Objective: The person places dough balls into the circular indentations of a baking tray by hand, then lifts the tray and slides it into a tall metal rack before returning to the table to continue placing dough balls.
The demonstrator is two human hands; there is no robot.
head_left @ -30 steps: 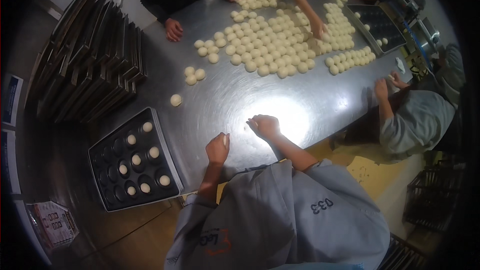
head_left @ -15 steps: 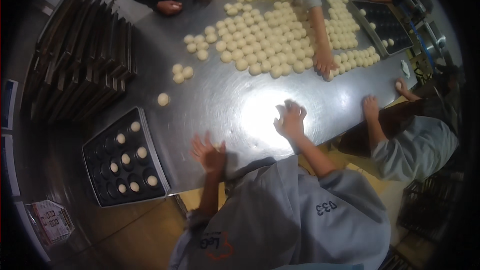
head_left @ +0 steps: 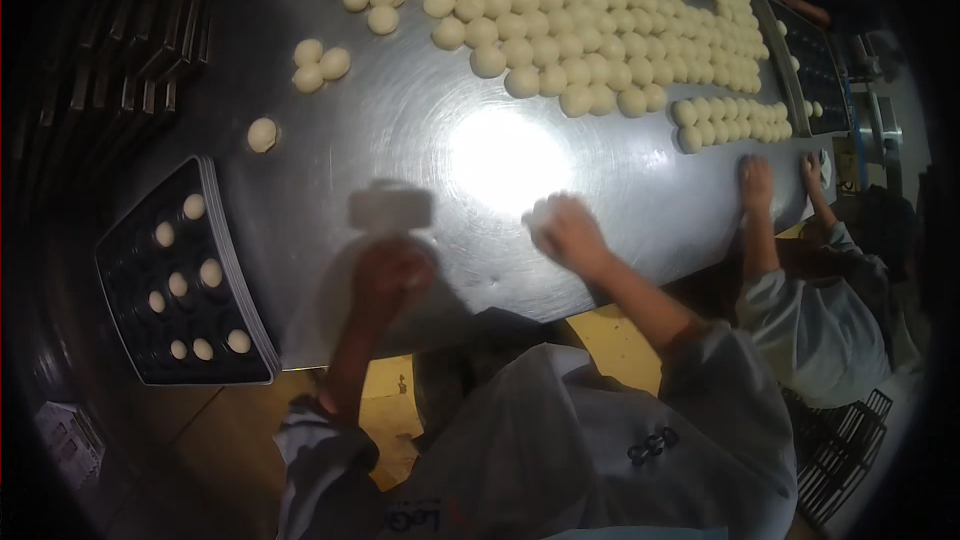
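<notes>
My left hand point(head_left: 392, 275) is cupped low over the steel table point(head_left: 440, 310), fingers curled and blurred in shadow. My right hand point(head_left: 572, 232) is also curled, palm down against the tabletop beside a bright glare. A dough ball was partly seen at each palm a moment ago; now the curled fingers mostly hide them. One lone dough ball point(head_left: 262, 135) sits on the table beyond my left hand, with a cluster of three dough balls point(head_left: 321, 66) farther off. A large block of dough balls point(head_left: 560, 45) covers the far part of the table.
A dark baking tray point(head_left: 268, 345) with round hollows, several holding dough balls, lies at the table's left end. Stacked metal trays point(head_left: 150, 50) stand at far left. At right, a co-worker's hand point(head_left: 757, 183) rests on the table; another tray point(head_left: 805, 80) lies beyond.
My view has shifted, moving the tray left and the dough block up. Both my hands have gone from spread fingers to curled ones. The co-worker's arm reaching across the dough block is gone.
</notes>
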